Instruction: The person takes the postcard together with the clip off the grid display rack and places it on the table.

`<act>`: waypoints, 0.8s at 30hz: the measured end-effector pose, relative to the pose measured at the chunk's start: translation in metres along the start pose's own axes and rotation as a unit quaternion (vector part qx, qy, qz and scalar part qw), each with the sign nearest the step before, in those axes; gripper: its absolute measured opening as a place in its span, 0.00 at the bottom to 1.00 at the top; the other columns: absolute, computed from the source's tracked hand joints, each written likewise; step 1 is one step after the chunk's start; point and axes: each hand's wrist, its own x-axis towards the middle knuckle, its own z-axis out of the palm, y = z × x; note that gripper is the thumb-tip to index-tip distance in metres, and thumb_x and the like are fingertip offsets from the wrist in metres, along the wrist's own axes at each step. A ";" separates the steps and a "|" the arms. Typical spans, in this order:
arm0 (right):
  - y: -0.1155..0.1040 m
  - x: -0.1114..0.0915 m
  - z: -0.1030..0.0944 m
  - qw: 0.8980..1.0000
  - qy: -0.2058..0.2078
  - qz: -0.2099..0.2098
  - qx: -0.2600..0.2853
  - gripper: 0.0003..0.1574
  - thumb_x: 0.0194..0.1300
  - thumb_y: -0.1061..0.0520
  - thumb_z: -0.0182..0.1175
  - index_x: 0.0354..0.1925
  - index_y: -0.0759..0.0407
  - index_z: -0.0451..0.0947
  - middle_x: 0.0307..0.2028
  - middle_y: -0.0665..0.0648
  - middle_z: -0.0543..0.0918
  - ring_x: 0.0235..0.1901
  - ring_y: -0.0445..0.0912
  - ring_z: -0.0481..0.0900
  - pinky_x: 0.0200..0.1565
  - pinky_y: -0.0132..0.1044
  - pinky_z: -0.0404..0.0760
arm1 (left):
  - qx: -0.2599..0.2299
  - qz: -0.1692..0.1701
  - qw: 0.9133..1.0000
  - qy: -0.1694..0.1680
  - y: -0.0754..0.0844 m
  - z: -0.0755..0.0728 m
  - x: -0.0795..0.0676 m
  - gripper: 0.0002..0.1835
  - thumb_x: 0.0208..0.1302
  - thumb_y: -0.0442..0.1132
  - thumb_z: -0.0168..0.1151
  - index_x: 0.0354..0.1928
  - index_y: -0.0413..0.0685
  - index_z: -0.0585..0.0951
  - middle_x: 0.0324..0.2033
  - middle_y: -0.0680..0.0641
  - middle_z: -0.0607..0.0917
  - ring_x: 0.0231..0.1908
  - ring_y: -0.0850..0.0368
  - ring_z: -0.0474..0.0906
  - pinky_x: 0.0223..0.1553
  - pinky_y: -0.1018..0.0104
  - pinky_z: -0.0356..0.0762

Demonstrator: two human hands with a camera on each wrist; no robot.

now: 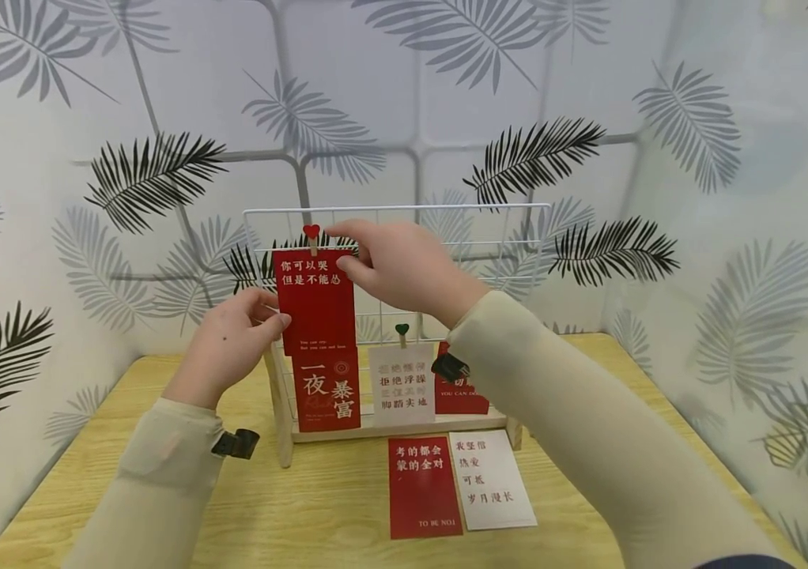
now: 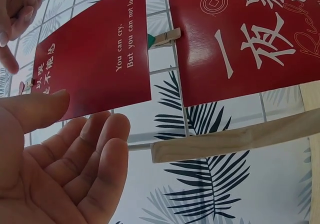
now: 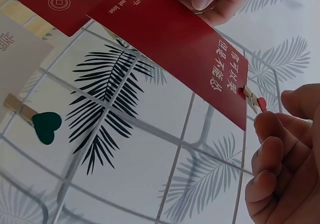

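Note:
A red card (image 1: 316, 308) with white lettering hangs upright from the upper left of a white wire grid (image 1: 475, 207). At its top edge is a wooden clip with a red heart (image 1: 311, 231). My right hand (image 1: 404, 261) is beside this clip, thumb and index finger apart; in the right wrist view its fingertips (image 3: 270, 125) are right by the heart. At the card's left edge is my left hand (image 1: 229, 340). Its thumb (image 2: 52, 106) overlaps the card's front in the left wrist view, its loosely bent fingers (image 2: 107, 129) lower down.
Below hangs another red card (image 1: 327, 395), beside a white card (image 1: 402, 387) under a green heart clip (image 1: 402, 330). My right sleeve partly hides a third red card (image 1: 461, 397). A wooden base (image 1: 361, 431) supports the grid. In front lie a red card (image 1: 424, 498) and a white card (image 1: 496, 506).

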 end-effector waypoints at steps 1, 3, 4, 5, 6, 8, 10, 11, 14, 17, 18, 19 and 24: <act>-0.001 0.002 0.000 1.000 0.000 0.000 -0.004 0.28 0.75 0.46 0.55 0.71 0.43 0.70 0.20 0.48 0.74 0.16 0.42 0.67 0.19 0.36 0.67 | -0.001 0.000 1.000 -0.002 0.000 0.000 0.001 0.20 0.73 0.51 0.57 0.59 0.47 0.76 0.49 0.42 0.84 0.50 0.44 0.79 0.48 0.46 0.77; -0.003 0.007 0.000 1.000 -0.002 0.003 -0.011 0.29 0.76 0.46 0.55 0.71 0.42 0.69 0.20 0.49 0.75 0.16 0.43 0.67 0.19 0.36 0.66 | -0.005 0.000 1.000 -0.006 0.000 0.001 0.002 0.19 0.74 0.50 0.58 0.58 0.47 0.76 0.49 0.42 0.84 0.49 0.45 0.80 0.48 0.46 0.77; -0.004 0.009 0.001 1.000 -0.002 0.006 -0.016 0.29 0.76 0.46 0.54 0.72 0.41 0.69 0.20 0.48 0.75 0.17 0.43 0.68 0.19 0.35 0.67 | -0.006 0.002 1.000 -0.007 0.000 0.001 0.003 0.19 0.74 0.49 0.58 0.58 0.47 0.76 0.48 0.43 0.84 0.49 0.45 0.80 0.48 0.46 0.77; -0.005 0.011 0.001 1.000 -0.002 0.007 -0.020 0.29 0.76 0.46 0.54 0.72 0.41 0.69 0.21 0.48 0.76 0.17 0.43 0.69 0.19 0.35 0.68 | -0.007 0.004 1.000 -0.007 0.000 0.002 0.004 0.18 0.74 0.49 0.58 0.57 0.46 0.76 0.48 0.43 0.84 0.48 0.45 0.80 0.47 0.47 0.77; -0.007 0.013 0.001 1.000 -0.003 0.009 -0.024 0.29 0.76 0.45 0.54 0.72 0.42 0.69 0.22 0.47 0.76 0.18 0.42 0.70 0.19 0.35 0.69 | -0.007 0.006 1.000 -0.008 0.000 0.002 0.004 0.17 0.74 0.48 0.58 0.56 0.46 0.76 0.47 0.43 0.85 0.47 0.46 0.81 0.47 0.47 0.77; -0.009 0.016 0.001 0.999 -0.011 0.014 -0.031 0.30 0.76 0.45 0.54 0.73 0.43 0.67 0.23 0.47 0.77 0.20 0.42 0.72 0.20 0.35 0.70 | -0.006 0.009 1.000 -0.005 0.000 0.003 0.005 0.15 0.74 0.46 0.58 0.54 0.46 0.77 0.45 0.43 0.85 0.45 0.46 0.81 0.45 0.49 0.77; -0.012 0.019 0.001 0.999 -0.017 0.017 -0.042 0.31 0.76 0.44 0.54 0.74 0.43 0.66 0.24 0.48 0.77 0.22 0.42 0.73 0.21 0.34 0.71 | -0.006 0.012 1.000 -0.002 -0.001 0.004 0.006 0.13 0.74 0.45 0.58 0.52 0.46 0.77 0.44 0.43 0.84 0.42 0.47 0.82 0.44 0.50 0.78; -0.014 0.020 0.001 0.999 -0.021 0.018 -0.047 0.32 0.77 0.44 0.53 0.74 0.44 0.66 0.24 0.48 0.77 0.22 0.42 0.73 0.22 0.34 0.71 | -0.008 0.012 1.000 0.000 -0.001 0.004 0.007 0.12 0.74 0.44 0.58 0.52 0.45 0.76 0.44 0.43 0.84 0.41 0.47 0.82 0.44 0.51 0.78; -0.017 0.024 0.002 0.997 -0.030 0.022 -0.061 0.32 0.77 0.43 0.53 0.75 0.44 0.65 0.30 0.49 0.80 0.22 0.43 0.73 0.25 0.34 0.73 | -0.020 0.012 1.000 0.004 -0.003 0.005 0.008 0.10 0.74 0.41 0.58 0.51 0.44 0.76 0.44 0.42 0.84 0.40 0.47 0.84 0.44 0.52 0.82; -0.020 0.028 0.003 0.996 -0.031 0.025 -0.079 0.32 0.76 0.42 0.53 0.74 0.44 0.66 0.34 0.47 0.82 0.22 0.42 0.74 0.26 0.34 0.75 | -0.032 0.009 0.999 0.005 -0.004 0.005 0.008 0.10 0.75 0.39 0.57 0.51 0.43 0.75 0.44 0.41 0.83 0.40 0.47 0.84 0.44 0.52 0.84; -0.021 0.029 0.004 0.996 -0.030 0.026 -0.083 0.32 0.76 0.42 0.53 0.73 0.44 0.67 0.34 0.46 0.83 0.23 0.42 0.75 0.26 0.34 0.76 | -0.035 0.009 0.999 0.004 -0.004 0.005 0.009 0.10 0.75 0.39 0.57 0.51 0.43 0.75 0.43 0.41 0.83 0.40 0.47 0.84 0.44 0.52 0.84; -0.022 0.030 0.004 0.995 -0.029 0.028 -0.088 0.31 0.76 0.42 0.53 0.73 0.45 0.67 0.35 0.46 0.83 0.23 0.42 0.75 0.26 0.35 0.77 | -0.035 0.011 0.999 0.005 -0.004 0.005 0.009 0.09 0.75 0.39 0.58 0.51 0.43 0.76 0.43 0.41 0.83 0.39 0.48 0.84 0.43 0.53 0.84; -0.025 0.033 0.004 0.994 -0.035 0.044 -0.097 0.31 0.76 0.42 0.52 0.73 0.45 0.68 0.31 0.45 0.82 0.25 0.42 0.76 0.25 0.35 0.77 | -0.020 0.027 0.999 0.020 -0.005 0.006 0.010 0.08 0.74 0.39 0.59 0.48 0.44 0.77 0.38 0.43 0.84 0.35 0.50 0.83 0.39 0.56 0.81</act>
